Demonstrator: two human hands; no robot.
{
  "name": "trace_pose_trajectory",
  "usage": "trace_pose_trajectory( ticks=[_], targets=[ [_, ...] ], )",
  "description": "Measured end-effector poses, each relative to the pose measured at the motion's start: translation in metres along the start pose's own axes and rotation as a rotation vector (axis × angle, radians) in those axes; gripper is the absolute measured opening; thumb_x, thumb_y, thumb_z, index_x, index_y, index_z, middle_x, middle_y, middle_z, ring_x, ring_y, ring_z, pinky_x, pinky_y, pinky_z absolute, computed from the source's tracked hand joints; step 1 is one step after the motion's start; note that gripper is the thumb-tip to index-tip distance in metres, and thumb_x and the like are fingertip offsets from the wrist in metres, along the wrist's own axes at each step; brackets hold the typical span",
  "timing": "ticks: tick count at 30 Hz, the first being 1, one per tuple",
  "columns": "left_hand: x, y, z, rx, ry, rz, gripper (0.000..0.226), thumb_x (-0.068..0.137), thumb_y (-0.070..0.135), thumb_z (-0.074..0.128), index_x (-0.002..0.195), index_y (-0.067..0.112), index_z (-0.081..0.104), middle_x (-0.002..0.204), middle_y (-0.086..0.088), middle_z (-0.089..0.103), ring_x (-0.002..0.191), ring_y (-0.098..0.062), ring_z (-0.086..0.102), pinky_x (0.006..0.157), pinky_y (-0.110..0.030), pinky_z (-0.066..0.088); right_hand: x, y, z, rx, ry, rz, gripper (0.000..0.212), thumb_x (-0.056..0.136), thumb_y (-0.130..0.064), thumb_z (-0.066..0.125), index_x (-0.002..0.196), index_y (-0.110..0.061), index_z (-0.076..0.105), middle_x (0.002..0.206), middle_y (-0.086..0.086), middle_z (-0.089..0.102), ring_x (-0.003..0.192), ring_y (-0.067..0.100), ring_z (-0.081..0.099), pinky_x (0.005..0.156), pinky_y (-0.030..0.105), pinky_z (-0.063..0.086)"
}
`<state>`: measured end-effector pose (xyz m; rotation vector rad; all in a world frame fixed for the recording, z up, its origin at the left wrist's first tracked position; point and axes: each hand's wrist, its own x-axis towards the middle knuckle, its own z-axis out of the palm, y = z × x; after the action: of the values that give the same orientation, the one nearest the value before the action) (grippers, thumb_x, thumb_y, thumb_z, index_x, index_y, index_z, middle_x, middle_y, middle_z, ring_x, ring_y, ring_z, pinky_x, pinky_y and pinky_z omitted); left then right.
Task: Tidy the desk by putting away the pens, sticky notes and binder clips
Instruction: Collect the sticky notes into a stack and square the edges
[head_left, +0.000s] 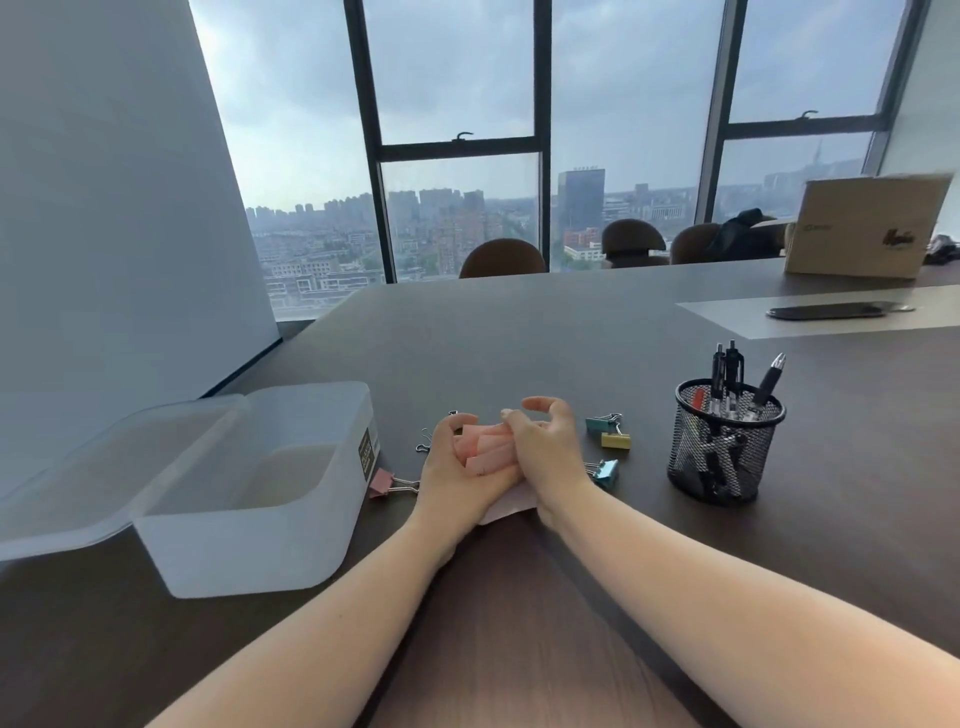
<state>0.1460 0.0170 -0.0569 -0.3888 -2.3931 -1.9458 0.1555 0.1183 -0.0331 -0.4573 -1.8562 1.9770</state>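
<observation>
Left hand (457, 467) cups pink sticky notes (485, 451) mid-desk (519, 338); right hand (545, 447) pinches their edge. Clips alongside, touching neither.

Dark surface (519, 338) runs far toward tall windows (457, 156) showing overcast city; white wall (104, 208) left, brown chairs (503, 258) beyond, cardboard box (867, 228) far right.

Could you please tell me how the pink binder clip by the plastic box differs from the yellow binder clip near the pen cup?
The pink binder clip lies left of the hands, close to the plastic box; the yellow binder clip lies right of them, toward the pen cup. The pink one lies apart from the other clips; the yellow one lies right against a teal clip. They differ in colour. Both rest loose on the desk, not yet put away.
</observation>
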Motion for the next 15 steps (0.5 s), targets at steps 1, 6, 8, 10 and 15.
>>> trace_pose_trajectory(
  ticks=[1, 6, 8, 10, 15],
  targets=[
    [0.0, -0.003, 0.0, 0.018, 0.006, 0.017, 0.067, 0.065, 0.021, 0.086, 0.117, 0.027, 0.045, 0.1, 0.009, 0.067, 0.089, 0.0, 0.067, 0.072, -0.011, 0.053, 0.0, 0.001, 0.0, 0.008, -0.001, 0.009, 0.015, 0.086, -0.026, 0.058, 0.1, -0.021, 0.054, 0.102, 0.012, 0.067, 0.097, 0.026, 0.067, 0.092, 0.044, 0.053],
    [0.007, -0.011, 0.004, 0.196, -0.044, 0.018, 0.054, 0.06, 0.03, 0.082, 0.105, 0.02, 0.055, 0.084, 0.009, 0.071, 0.081, -0.01, 0.067, 0.067, -0.018, 0.048, 0.0, 0.008, 0.001, -0.006, -0.017, -0.039, 0.012, 0.088, -0.029, 0.06, 0.082, -0.019, 0.057, 0.082, 0.005, 0.065, 0.077, 0.02, 0.064, 0.074, 0.033, 0.053],
    [0.012, -0.011, 0.004, 0.265, -0.073, 0.025, 0.048, 0.056, 0.043, 0.074, 0.097, 0.018, 0.065, 0.075, 0.009, 0.071, 0.075, -0.012, 0.065, 0.059, -0.017, 0.043, 0.001, 0.01, 0.002, -0.036, -0.005, -0.062, 0.013, 0.088, -0.029, 0.06, 0.078, -0.023, 0.054, 0.081, 0.003, 0.064, 0.08, 0.021, 0.064, 0.076, 0.032, 0.052],
    [0.011, -0.008, 0.003, 0.185, -0.06, 0.001, 0.048, 0.059, 0.037, 0.077, 0.1, 0.017, 0.062, 0.08, 0.007, 0.07, 0.075, -0.011, 0.066, 0.063, -0.02, 0.049, 0.002, 0.012, 0.002, -0.07, 0.019, -0.067, 0.011, 0.087, -0.029, 0.061, 0.081, -0.022, 0.055, 0.089, 0.009, 0.066, 0.09, 0.026, 0.066, 0.084, 0.038, 0.053],
    [-0.002, -0.003, 0.005, -0.286, 0.037, -0.051, 0.025, 0.083, 0.021, 0.063, 0.105, 0.028, 0.054, 0.109, -0.008, 0.068, 0.099, -0.019, 0.064, 0.096, -0.039, 0.049, 0.006, 0.011, 0.0, -0.054, 0.069, -0.081, 0.016, 0.09, -0.029, 0.058, 0.084, -0.014, 0.056, 0.081, 0.004, 0.059, 0.084, 0.025, 0.06, 0.084, 0.039, 0.05]
  ],
)
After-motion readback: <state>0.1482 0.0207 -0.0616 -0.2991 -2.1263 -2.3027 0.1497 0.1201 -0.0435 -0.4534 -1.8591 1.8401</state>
